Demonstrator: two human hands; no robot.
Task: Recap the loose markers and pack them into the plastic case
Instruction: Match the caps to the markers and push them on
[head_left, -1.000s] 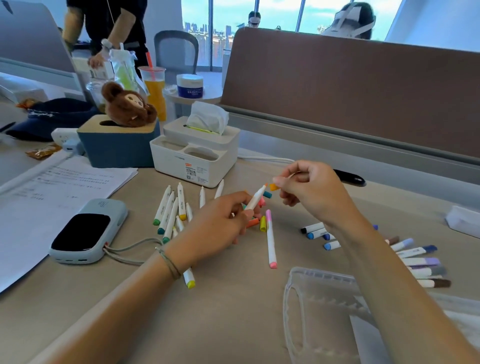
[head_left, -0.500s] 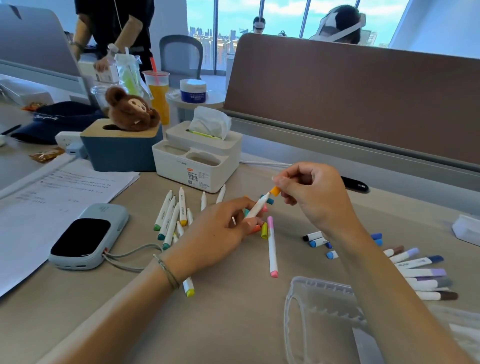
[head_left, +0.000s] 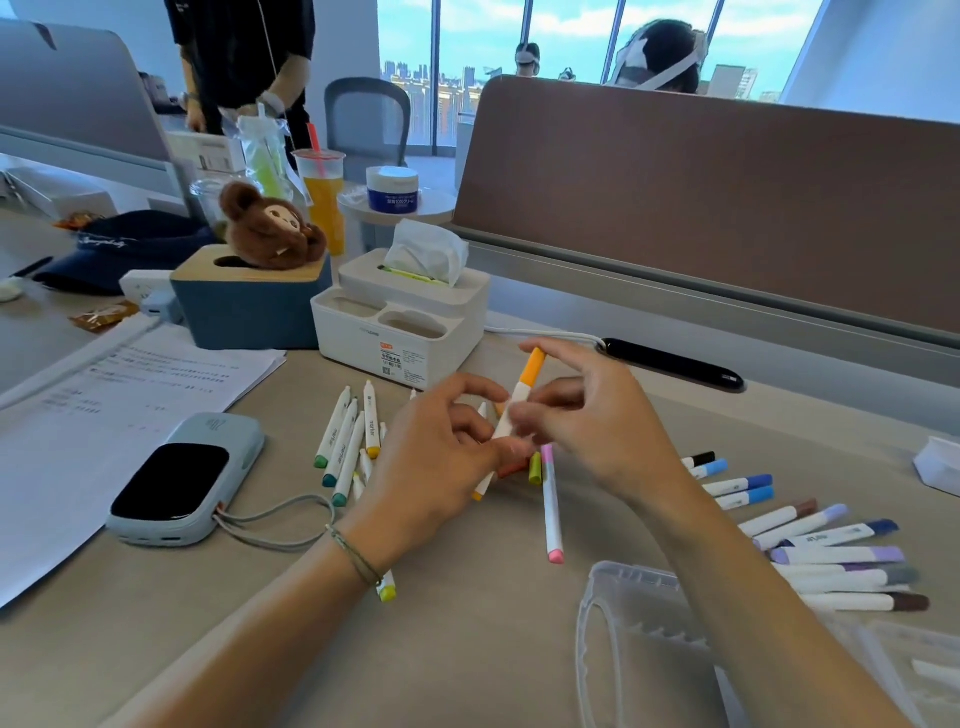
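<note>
A white marker with an orange cap (head_left: 519, 397) stands tilted between my hands above the table, the cap seated on its upper end. My left hand (head_left: 431, 462) grips its lower part. My right hand (head_left: 597, 431) pinches the barrel just below the cap, its index finger arched over the cap's top. A pink marker (head_left: 550, 512) lies below them. Green and yellow markers (head_left: 345, 441) lie to the left, and blue, purple and brown markers (head_left: 831, 545) are fanned out at the right. The clear plastic case (head_left: 623, 623) lies open at the front right, partly under my right forearm.
A power bank (head_left: 182, 478) with a cord and papers (head_left: 104, 415) lie at the left. A white tissue box (head_left: 400, 322) and a blue box with a plush toy (head_left: 249, 306) stand behind the markers. A black pen-shaped object (head_left: 675, 366) lies by the partition. People stand beyond.
The orange cap, held apart near the marker's tip before, now sits on the marker. My hands have come together and the marker stands steeper.
</note>
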